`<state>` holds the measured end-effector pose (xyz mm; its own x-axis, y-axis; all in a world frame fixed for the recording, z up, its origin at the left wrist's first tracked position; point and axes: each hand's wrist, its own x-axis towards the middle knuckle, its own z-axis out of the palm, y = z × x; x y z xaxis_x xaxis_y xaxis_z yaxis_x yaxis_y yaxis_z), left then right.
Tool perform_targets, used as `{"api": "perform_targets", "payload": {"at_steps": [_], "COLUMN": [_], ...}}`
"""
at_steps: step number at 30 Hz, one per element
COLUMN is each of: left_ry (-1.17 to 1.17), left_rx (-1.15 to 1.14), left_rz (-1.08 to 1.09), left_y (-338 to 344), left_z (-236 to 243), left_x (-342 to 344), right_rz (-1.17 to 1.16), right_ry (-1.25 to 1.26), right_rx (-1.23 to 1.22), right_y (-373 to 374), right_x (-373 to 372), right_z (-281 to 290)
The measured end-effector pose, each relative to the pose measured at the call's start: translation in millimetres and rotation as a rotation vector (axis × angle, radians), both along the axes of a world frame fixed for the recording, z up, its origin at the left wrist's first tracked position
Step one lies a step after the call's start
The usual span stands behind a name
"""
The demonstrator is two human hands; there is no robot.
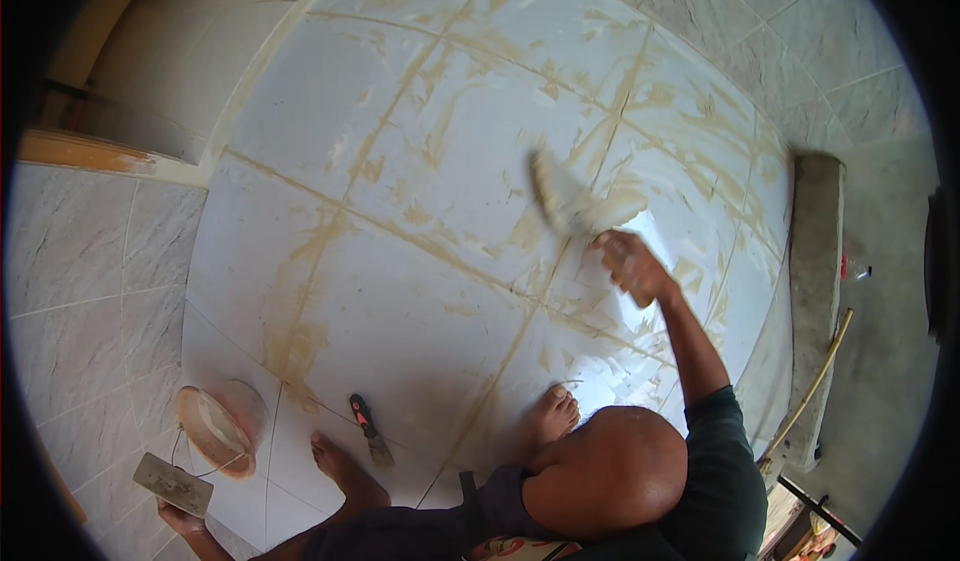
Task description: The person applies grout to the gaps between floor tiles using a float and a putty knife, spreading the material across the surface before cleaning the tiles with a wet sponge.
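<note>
My right hand is stretched over the white tiled floor, closed round a wide flared tool. Motion blurs that tool; its pale edge looks smeared, and I cannot tell whether it is a scraper or a brush. At the lower left, my left hand grips a small rectangular float, whose flat grey face is turned up and hides most of the fingers. Beside it stands a bucket with a wire handle, coated inside with pale residue. Tan grout lines and smears cover much of the tiles.
A putty knife with a black and red handle lies between my bare feet. Grey marbled wall tiles rise at the left and upper right. On the right are a concrete ledge, a thin bamboo stick and a small clear bottle.
</note>
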<state>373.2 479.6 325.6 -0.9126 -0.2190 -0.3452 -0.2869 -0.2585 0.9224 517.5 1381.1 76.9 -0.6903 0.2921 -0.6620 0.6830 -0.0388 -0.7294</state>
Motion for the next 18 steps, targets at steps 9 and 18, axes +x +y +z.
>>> {"api": "perform_targets", "payload": {"at_steps": [9,18], "left_ry": [-0.096,-0.127], "left_rx": [-0.119,-0.244], "left_rz": [0.069,0.084], "left_y": [41.0,-58.0], "left_z": [-19.9,-11.2], "left_x": [-29.3,-9.4], "right_rz": [-0.041,0.413], "right_ry": [0.203,0.113], "right_rx": [0.273,0.342], "right_y": [182.9,-72.5], "right_x": [-201.6,-375.1], "right_z": [-47.5,-1.8]}}
